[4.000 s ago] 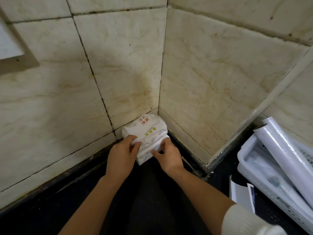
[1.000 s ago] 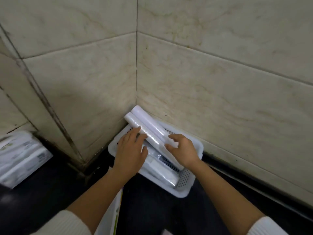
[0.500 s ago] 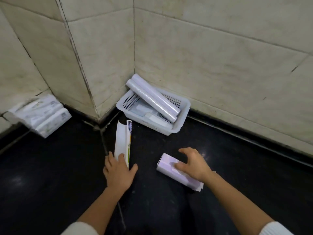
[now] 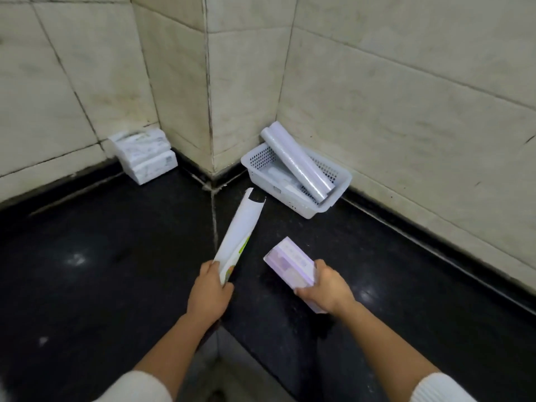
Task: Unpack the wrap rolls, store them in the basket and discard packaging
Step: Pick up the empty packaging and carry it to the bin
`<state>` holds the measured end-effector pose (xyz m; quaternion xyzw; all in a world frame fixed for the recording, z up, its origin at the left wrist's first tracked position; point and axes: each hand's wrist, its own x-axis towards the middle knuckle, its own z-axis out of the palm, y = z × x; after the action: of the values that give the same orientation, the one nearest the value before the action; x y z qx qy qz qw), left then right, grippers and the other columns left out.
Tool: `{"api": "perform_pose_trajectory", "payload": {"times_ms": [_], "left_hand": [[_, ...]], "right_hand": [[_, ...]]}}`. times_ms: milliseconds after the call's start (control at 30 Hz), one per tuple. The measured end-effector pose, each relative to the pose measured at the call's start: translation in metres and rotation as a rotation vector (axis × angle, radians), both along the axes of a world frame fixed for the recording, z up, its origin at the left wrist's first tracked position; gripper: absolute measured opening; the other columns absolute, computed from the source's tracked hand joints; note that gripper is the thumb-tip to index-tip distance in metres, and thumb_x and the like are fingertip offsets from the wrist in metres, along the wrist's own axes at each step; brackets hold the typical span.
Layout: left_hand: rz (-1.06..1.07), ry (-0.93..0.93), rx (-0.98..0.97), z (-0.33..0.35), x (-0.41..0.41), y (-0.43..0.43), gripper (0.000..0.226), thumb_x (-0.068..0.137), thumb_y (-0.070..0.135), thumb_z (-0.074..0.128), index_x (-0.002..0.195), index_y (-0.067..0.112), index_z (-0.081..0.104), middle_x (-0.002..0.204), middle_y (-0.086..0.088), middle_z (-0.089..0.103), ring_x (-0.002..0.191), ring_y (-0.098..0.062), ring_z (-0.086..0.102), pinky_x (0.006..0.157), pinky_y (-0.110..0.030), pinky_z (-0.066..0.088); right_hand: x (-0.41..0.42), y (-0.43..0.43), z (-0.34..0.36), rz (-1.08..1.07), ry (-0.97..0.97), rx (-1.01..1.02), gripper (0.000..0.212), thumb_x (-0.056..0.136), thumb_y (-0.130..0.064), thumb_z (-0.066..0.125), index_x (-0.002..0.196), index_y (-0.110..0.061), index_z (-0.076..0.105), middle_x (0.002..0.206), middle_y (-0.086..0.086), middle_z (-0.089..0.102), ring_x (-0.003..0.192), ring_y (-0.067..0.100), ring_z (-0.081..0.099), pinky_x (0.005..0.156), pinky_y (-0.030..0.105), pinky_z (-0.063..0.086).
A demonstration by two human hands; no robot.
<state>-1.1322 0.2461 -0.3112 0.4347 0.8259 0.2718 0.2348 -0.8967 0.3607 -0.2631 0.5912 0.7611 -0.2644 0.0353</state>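
Observation:
A white slotted basket [image 4: 339, 185] sits on the dark floor against the tiled wall corner. Two wrap rolls [image 4: 295, 163] lie slanted across it, their upper ends sticking over the far rim. My left hand [image 4: 210, 294] grips the near end of a long white carton [image 4: 239, 236] with green print, whose torn open end points toward the basket. My right hand [image 4: 326, 288] holds a shorter purple and white box [image 4: 291, 264] by its near end, lifted off the floor.
A stack of white tissue packs [image 4: 143, 155] rests in the left wall corner. A pale grout seam [image 4: 214, 216] runs across the black floor toward me. Tiled walls close off the back and right.
Both hands have closed on the packaging and lifted it: the left raised the long carton, the right picked up the purple box. The view pulled back from the basket.

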Motion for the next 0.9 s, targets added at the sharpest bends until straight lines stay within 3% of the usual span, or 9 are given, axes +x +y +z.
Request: {"api": "perform_pose_trajectory", "payload": {"times_ms": [67, 267, 400, 467, 600, 767, 900], "left_hand": [[0.076, 0.002, 0.052, 0.004, 0.009, -0.022, 0.048, 0.082, 0.016, 0.063, 0.127, 0.005, 0.049, 0.140, -0.010, 0.041, 0.102, -0.031, 0.059, 0.082, -0.034, 0.047], [0.406, 0.026, 0.219, 0.011, 0.071, -0.122, 0.050, 0.078, 0.010, 0.065, 0.126, 0.006, 0.052, 0.135, -0.006, 0.046, 0.102, -0.027, 0.059, 0.078, -0.023, 0.037], [0.662, 0.012, 0.236, 0.003, 0.144, -0.236, 0.053, 0.076, 0.005, 0.066, 0.128, 0.003, 0.053, 0.134, -0.010, 0.050, 0.110, -0.027, 0.056, 0.080, -0.013, 0.030], [0.789, -0.002, 0.180, 0.000, 0.182, -0.304, 0.056, 0.077, 0.005, 0.064, 0.131, 0.002, 0.051, 0.136, -0.012, 0.049, 0.117, -0.027, 0.053, 0.087, -0.016, 0.032], [1.078, -0.055, 0.054, -0.001, 0.265, -0.438, 0.052, 0.079, 0.013, 0.064, 0.129, 0.004, 0.052, 0.135, -0.014, 0.050, 0.119, -0.028, 0.052, 0.094, -0.030, 0.039], [1.409, -0.162, -0.091, -0.014, 0.387, -0.584, 0.052, 0.084, 0.020, 0.062, 0.132, 0.003, 0.049, 0.139, -0.013, 0.045, 0.116, -0.030, 0.055, 0.095, -0.032, 0.039], [1.660, -0.296, -0.100, -0.031, 0.487, -0.680, 0.050, 0.083, 0.020, 0.063, 0.129, 0.006, 0.050, 0.136, -0.013, 0.046, 0.113, -0.030, 0.056, 0.090, -0.030, 0.041]], "right_hand": [[-0.006, -0.005, 0.011, 0.045, 0.085, -0.010, 0.059, 0.065, -0.053, 0.075, 0.102, -0.021, 0.042, 0.100, 0.001, 0.058, 0.085, 0.020, 0.058, 0.066, 0.035, 0.049], [-0.011, -0.064, 0.016, 0.175, 0.457, -0.141, 0.059, 0.066, -0.049, 0.076, 0.110, -0.020, 0.050, 0.101, -0.005, 0.062, 0.089, 0.015, 0.063, 0.073, 0.033, 0.055], [-0.008, -0.149, 0.007, 0.341, 0.564, -0.340, 0.049, 0.066, -0.046, 0.073, 0.105, -0.023, 0.054, 0.098, -0.006, 0.065, 0.083, 0.009, 0.065, 0.059, 0.024, 0.051], [-0.005, -0.201, 0.000, 0.423, 0.518, -0.428, 0.044, 0.068, -0.043, 0.070, 0.103, -0.020, 0.056, 0.094, -0.003, 0.066, 0.080, 0.013, 0.068, 0.057, 0.029, 0.055], [0.014, -0.317, -0.019, 0.656, 0.310, -0.564, 0.040, 0.071, -0.035, 0.065, 0.099, -0.006, 0.065, 0.094, 0.013, 0.072, 0.083, 0.029, 0.069, 0.073, 0.041, 0.056], [0.060, -0.467, -0.040, 0.909, 0.134, -0.718, 0.039, 0.077, -0.028, 0.070, 0.105, -0.002, 0.069, 0.096, 0.013, 0.073, 0.079, 0.024, 0.069, 0.068, 0.030, 0.055], [0.114, -0.596, -0.051, 1.144, 0.039, -0.783, 0.035, 0.078, -0.023, 0.073, 0.106, -0.003, 0.068, 0.091, 0.012, 0.074, 0.068, 0.017, 0.069, 0.051, 0.021, 0.051]]}}
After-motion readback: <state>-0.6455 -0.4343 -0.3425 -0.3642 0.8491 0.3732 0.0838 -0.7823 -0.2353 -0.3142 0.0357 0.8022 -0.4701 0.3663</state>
